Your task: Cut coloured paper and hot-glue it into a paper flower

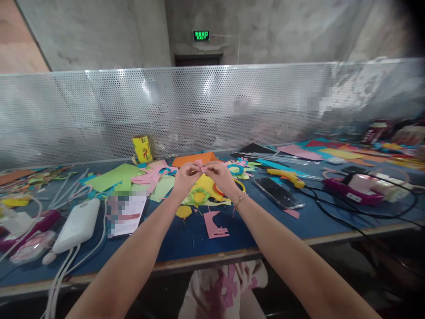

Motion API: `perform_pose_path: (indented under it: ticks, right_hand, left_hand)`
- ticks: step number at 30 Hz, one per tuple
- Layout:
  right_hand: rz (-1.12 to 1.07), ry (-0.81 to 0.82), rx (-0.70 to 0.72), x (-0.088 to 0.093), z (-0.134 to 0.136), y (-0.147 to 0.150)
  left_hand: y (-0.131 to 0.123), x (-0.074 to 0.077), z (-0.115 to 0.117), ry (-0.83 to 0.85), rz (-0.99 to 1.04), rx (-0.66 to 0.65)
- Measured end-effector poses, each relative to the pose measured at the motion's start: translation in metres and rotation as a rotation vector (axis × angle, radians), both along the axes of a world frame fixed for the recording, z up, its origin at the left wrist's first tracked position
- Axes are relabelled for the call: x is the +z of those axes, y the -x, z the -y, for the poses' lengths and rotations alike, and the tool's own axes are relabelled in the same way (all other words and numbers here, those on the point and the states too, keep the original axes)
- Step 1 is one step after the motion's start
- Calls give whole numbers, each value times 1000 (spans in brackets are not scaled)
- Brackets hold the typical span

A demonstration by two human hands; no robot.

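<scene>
Blue tabletop [212, 250] spreads before me, its worn wooden edge above my lap, where pale cloth with pink patches [227, 285] shows. Nearest on the table lies a cut pink scrap [211, 223], notched into thin strips at its lower right, with a yellow paper disc [183, 212] to its left. Beyond these, my left hand [186, 178] and right hand [221, 176] meet in the air, the fingertips of both pinched on a small pink piece [199, 163]. It looks matt and thin, like paper, and pokes up just above my fingers; they cover most of it, so I can't make out its full shape. Behind and below my wrists sits a green fringed ring [199, 196], partly masked by my right hand. On my left, a mosaic hides part of a pale-screened device [133, 217]; on my right are a dark phone [279, 192] and a yellow glue gun [287, 176]. Farther back, a yellow box [142, 149] stands against the perforated metal screen [199, 106]; I can't see inside it. Nor can I see into the dark red can [374, 132], blurred at far right. Past the screen, a green exit sign [201, 36] glows on bare concrete.
</scene>
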State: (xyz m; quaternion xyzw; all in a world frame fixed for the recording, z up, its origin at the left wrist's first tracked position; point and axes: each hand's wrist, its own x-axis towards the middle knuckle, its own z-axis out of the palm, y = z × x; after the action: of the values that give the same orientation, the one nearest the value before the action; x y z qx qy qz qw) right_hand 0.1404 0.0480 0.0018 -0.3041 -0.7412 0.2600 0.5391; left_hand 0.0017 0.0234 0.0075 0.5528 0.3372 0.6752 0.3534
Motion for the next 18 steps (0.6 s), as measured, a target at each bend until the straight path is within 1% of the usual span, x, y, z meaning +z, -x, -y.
perform_pose_path:
  ticks: [3,5,7,10,14,16,18]
  right_hand:
    - [11,15,-22,3,3,-1]
    - [4,43,-14,4,5,0]
    - [-6,70,8,4,7,1]
    - [-13,112,20,6,11,3]
    - [-27,146,37,6,13,5]
    - [-49,146,58,5,13,5]
    - [-84,148,50,4,13,6]
  left_hand:
    - [-4,-1,1,42,198,-53]
    - [-5,0,2,85,276,-88]
    - [-5,0,2,129,261,-98]
    - [-4,-2,1,172,165,-59]
    - [-4,-5,1,154,89,-41]
    - [-5,-5,2,160,85,-28]
    - [-6,-5,4,175,92,-8]
